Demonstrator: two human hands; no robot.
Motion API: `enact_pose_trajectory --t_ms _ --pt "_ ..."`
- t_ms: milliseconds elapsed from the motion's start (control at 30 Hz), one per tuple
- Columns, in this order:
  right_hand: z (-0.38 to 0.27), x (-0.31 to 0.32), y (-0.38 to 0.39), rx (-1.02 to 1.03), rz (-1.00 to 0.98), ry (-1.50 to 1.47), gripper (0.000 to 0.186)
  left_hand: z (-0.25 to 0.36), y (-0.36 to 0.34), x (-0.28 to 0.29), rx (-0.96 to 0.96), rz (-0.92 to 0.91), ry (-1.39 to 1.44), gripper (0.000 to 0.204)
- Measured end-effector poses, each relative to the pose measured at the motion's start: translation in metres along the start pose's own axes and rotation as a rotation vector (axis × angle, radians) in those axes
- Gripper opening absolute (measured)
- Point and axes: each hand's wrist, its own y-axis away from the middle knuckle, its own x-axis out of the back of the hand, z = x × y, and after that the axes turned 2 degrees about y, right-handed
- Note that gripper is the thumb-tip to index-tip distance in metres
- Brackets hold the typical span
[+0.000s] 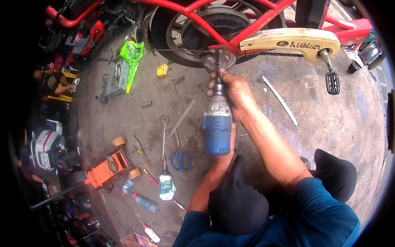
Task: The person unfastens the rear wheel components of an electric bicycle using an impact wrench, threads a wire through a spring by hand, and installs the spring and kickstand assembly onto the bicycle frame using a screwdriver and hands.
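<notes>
A blue and silver power wrench (217, 131) points up toward the hub end of a red bike frame (193, 14). My right hand (231, 88) wraps round its front end and the long dark socket, thumb on top. My left hand (227, 149) is closed beneath the blue body, mostly hidden by it. The socket's tip reaches a round metal part (210, 61) under the frame, beside the rear wheel (181, 35); whether it is seated there I cannot tell. A cream chain cover (279, 39) and crank pedal (332, 83) are to the right.
An orange floor jack (107, 166), blue scissors (181, 160), spanner (163, 140), several bottles (146, 202), a metal toolbox (117, 76) and yellow box (162, 70) lie on the concrete floor (94, 123). A white strip (279, 101) lies right. People (57, 86) and scooters are at left.
</notes>
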Motion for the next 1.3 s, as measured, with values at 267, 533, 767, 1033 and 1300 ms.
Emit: enact_pose_trajectory --t_ms 267,533,767,1033,1300 --pt "-0.003 -0.014 0.003 -0.066 0.014 -0.079 0.03 0.007 -0.01 0.014 -0.17 0.078 -0.218 0.027" --pt "-0.02 0.012 0.006 -0.181 -0.052 -0.056 0.035 -0.013 0.004 0.028 0.16 -0.44 0.033 0.014" --pt "-0.019 0.01 0.003 -0.204 -0.119 -0.138 0.036 -0.006 -0.002 0.028 -0.026 -0.528 -0.082 0.011" --pt "-0.02 0.014 -0.003 -0.144 -0.122 -0.071 0.039 -0.026 0.001 0.015 0.091 -0.456 0.045 0.01" --pt "-0.02 0.004 -0.006 -0.132 -0.113 -0.054 0.04 0.008 -0.01 0.012 0.136 -0.415 0.008 0.004"
